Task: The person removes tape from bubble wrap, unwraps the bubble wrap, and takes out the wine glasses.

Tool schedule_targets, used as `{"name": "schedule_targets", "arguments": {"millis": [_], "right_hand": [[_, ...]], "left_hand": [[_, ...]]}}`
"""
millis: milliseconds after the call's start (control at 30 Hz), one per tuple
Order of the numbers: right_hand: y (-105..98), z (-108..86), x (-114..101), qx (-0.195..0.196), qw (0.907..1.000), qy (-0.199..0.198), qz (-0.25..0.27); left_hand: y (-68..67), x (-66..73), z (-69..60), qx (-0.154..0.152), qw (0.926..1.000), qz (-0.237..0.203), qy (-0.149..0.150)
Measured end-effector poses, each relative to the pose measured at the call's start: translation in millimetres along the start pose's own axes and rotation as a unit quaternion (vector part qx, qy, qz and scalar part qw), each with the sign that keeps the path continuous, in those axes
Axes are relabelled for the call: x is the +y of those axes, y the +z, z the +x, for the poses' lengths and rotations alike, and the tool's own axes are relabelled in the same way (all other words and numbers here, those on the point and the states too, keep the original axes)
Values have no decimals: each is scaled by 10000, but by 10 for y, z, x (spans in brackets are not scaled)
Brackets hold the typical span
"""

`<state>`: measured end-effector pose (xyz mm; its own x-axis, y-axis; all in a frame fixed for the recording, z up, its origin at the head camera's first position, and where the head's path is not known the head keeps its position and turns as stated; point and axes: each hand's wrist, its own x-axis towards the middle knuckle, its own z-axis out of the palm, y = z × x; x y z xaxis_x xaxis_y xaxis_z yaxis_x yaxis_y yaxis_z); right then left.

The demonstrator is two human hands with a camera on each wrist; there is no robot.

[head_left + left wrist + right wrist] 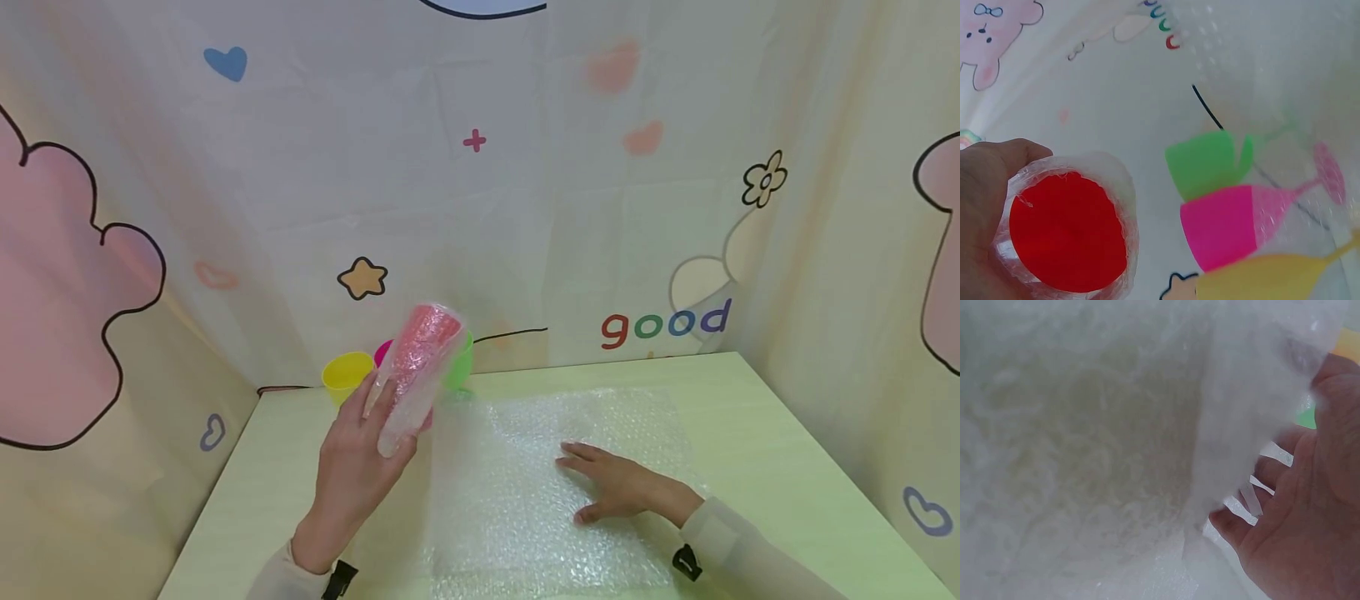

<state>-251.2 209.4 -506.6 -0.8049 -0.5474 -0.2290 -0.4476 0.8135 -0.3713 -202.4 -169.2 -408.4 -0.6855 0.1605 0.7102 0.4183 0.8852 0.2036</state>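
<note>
My left hand point(356, 471) grips a red cup point(429, 337) wrapped in clear bubble wrap, lifted and tilted above the table. From the left wrist view, its round red end point(1069, 231) faces the camera, with wrap bunched around the rim. A flat sheet of bubble wrap point(502, 508) covers the middle of the table. Over that sheet is my right hand point(622, 486), fingers spread and thumb apart. In the right wrist view, blurred wrap point(1085, 437) fills much of the picture and partly covers some fingertips; whether they touch it I cannot tell.
Behind the wrapped cup, at the table's back edge, stand a yellow goblet point(347, 375), a magenta goblet point(1219, 225) and a green goblet point(1200, 164). A patterned curtain point(487, 225) hangs behind and on both sides of the pale table point(757, 467).
</note>
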Motion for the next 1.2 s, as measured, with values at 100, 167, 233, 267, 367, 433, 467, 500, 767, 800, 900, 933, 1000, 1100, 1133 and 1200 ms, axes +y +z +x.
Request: {"name": "schedule_targets", "arguments": {"millis": [100, 167, 233, 267, 367, 433, 467, 500, 767, 800, 900, 933, 1000, 1100, 1133, 1200], "right_hand": [[0, -6, -4, 4, 10000, -6, 40], [6, -7, -6, 17, 10000, -7, 68], [13, -10, -7, 26, 9999, -3, 117], [16, -13, -7, 29, 9999, -3, 126], [25, -19, -7, 19, 9999, 16, 137], [25, -23, -9, 1, 9999, 35, 159], [23, -24, -11, 0, 9998, 37, 171], [19, -25, -14, 0, 9998, 48, 185], [-19, -17, -54, 6, 9997, 190, 135], [-23, -16, -60, 9, 9997, 197, 140], [-29, -14, -71, 19, 9997, 224, 126], [-29, -15, -72, 23, 9997, 227, 117], [-30, -18, -74, 35, 9996, 247, 121], [-23, -23, -67, 47, 9996, 251, 133], [-20, -25, -61, 48, 9997, 224, 119], [-10, -22, -43, 59, 9998, 155, 70]], "left_hand": [[65, 125, 14, -93, 9998, -61, 139], [115, 199, 13, -151, 9996, -98, 228], [167, 264, 7, -193, 9992, -144, 327], [192, 293, 3, -233, 9990, -166, 357], [263, 366, -22, -314, 9984, -268, 380], [305, 407, -46, -395, 9982, -309, 320], [325, 426, -59, -429, 9982, -323, 274], [345, 444, -73, -470, 9981, -326, 224], [516, 585, -192, -1039, 9935, -289, -353], [535, 601, -207, -1112, 9924, -303, -427], [578, 640, -240, -1328, 9883, -410, -625], [592, 650, -248, -1413, 9865, -450, -689], [621, 663, -262, -1603, 9822, -528, -826], [678, 671, -296, -1866, 9756, -569, -1003], [694, 674, -310, -1897, 9747, -590, -1029], [731, 676, -343, -1900, 9744, -621, -1027]]}}
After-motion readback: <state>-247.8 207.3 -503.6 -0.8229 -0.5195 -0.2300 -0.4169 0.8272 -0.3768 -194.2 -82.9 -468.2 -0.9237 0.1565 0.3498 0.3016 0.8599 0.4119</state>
